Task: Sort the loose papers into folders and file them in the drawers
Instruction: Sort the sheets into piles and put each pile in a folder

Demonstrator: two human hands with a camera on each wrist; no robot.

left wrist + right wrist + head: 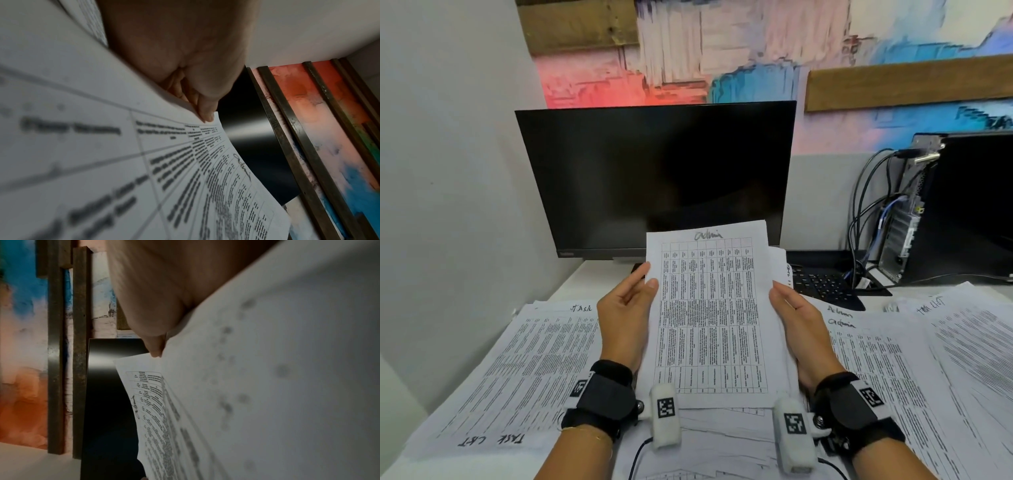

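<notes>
A sheaf of printed table sheets, the top one marked "Admin" by hand, stands upright over the desk in front of me. My left hand grips its left edge, thumb on the front and fingers behind. My right hand holds the right edge the same way. In the left wrist view the left hand pinches the sheaf at its edge. The right wrist view shows the right hand on the sheaf. No folder or drawer is in view.
Loose printed sheets cover the desk: a pile marked "Task" on the left, piles marked "Admin" and "Task list" on the right. A dark monitor stands behind, with a keyboard and a computer tower at the right.
</notes>
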